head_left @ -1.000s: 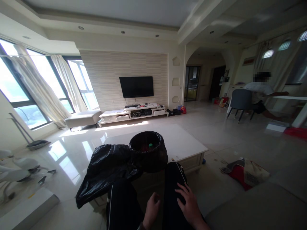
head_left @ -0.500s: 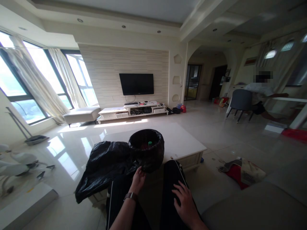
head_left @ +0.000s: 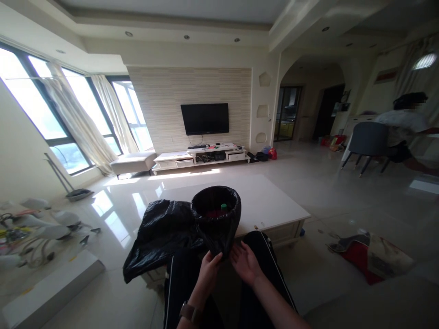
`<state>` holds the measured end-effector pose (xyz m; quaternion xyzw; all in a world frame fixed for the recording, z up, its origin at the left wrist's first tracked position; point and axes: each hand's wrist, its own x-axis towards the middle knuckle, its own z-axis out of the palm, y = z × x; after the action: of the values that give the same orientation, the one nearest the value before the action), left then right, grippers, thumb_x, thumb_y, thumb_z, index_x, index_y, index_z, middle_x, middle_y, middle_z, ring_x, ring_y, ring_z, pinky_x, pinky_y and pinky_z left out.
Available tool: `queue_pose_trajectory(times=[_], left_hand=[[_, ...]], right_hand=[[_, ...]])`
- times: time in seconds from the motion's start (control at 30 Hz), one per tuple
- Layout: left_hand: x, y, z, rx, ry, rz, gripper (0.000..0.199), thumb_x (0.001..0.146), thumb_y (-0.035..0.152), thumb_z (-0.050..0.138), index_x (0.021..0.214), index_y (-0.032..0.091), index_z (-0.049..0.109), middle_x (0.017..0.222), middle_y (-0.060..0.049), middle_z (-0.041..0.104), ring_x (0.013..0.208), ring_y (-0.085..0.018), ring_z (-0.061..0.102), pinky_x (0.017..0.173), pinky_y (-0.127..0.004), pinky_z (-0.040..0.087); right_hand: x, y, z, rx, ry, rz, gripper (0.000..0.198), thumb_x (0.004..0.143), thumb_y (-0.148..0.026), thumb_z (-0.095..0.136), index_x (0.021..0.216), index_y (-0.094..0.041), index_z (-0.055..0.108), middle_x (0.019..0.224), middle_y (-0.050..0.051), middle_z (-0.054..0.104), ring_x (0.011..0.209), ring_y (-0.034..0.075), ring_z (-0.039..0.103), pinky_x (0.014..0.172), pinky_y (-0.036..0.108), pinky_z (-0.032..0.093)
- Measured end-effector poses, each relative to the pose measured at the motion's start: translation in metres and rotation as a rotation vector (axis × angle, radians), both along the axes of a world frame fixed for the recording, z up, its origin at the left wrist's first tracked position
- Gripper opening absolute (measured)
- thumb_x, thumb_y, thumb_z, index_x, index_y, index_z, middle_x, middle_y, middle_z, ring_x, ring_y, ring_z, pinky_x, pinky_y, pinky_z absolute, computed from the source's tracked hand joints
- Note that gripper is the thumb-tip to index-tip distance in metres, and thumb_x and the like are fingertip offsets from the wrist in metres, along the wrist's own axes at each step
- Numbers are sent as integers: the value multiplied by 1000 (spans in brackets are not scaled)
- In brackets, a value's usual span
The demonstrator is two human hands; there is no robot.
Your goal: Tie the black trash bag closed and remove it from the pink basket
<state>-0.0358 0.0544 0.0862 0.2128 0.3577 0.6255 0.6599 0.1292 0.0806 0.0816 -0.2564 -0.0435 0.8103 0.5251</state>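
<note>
The left hand (head_left: 210, 268) is pinching the low-hanging liner of the black bag-lined bin (head_left: 218, 228); the right hand (head_left: 246, 264) is holding nothing visible, fingers loosely spread just beside it, contact unclear. Both forearms are slanting inward over the legs (head_left: 179, 278). The bin is standing near the white table's (head_left: 274, 205) near edge, tabletop extending rightward.

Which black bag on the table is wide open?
The black bag on the right, held by the left hand: its round mouth gapes, showing a green cap inside. The other black bag lies flattened beside it.
</note>
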Motion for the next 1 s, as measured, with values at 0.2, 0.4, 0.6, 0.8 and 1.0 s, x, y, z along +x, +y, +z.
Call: queue_pose_trajectory(times=[0.2, 0.4, 0.6, 0.8, 1.0], left_hand=[[-8, -13, 0, -103, -276, 4, 8, 81, 12, 79, 88, 15, 77, 98, -9, 84, 95, -22, 79, 92, -35, 65], [-37, -8, 10, -251, -379, 193, 30, 97, 10, 51, 76, 18, 71, 72, -3, 76, 68, -15, 73, 67, -29, 61], [-46, -29, 2, -261, -235, 216, 21, 95, 12, 55, 88, 19, 73, 85, -3, 80, 76, -17, 76, 72, -30, 63], [-56, -52, -4, -228, -82, 196, 24, 84, 14, 70, 106, 22, 70, 91, -3, 81, 83, -22, 78, 74, -34, 63], [-69, -56, 1, -346, 11, 315, 22, 85, 3, 70, 94, 23, 67, 87, -2, 78, 76, -20, 76, 71, -34, 63]], right_hand=[[21, -16, 1, -31, -3, -16, 19, 102, -20, 60, 93, -14, 76, 88, 6, 83, 78, 17, 77, 75, 28, 60], [62, -40, -6, 19, -8, -89, 12, 93, -25, 72, 101, -21, 81, 103, 2, 85, 95, 18, 80, 89, 31, 62], [86, -59, -16, 84, -59, -125, 11, 82, -30, 81, 92, -26, 82, 100, 0, 85, 96, 21, 79, 96, 38, 61], [82, -78, -2, 170, -78, -47, 23, 81, -32, 84, 103, -28, 82, 115, 0, 83, 107, 22, 77, 103, 40, 57], [82, -87, 3, 258, -57, -23, 24, 82, -36, 81, 105, -33, 81, 119, 0, 82, 111, 24, 76, 103, 44, 55]])
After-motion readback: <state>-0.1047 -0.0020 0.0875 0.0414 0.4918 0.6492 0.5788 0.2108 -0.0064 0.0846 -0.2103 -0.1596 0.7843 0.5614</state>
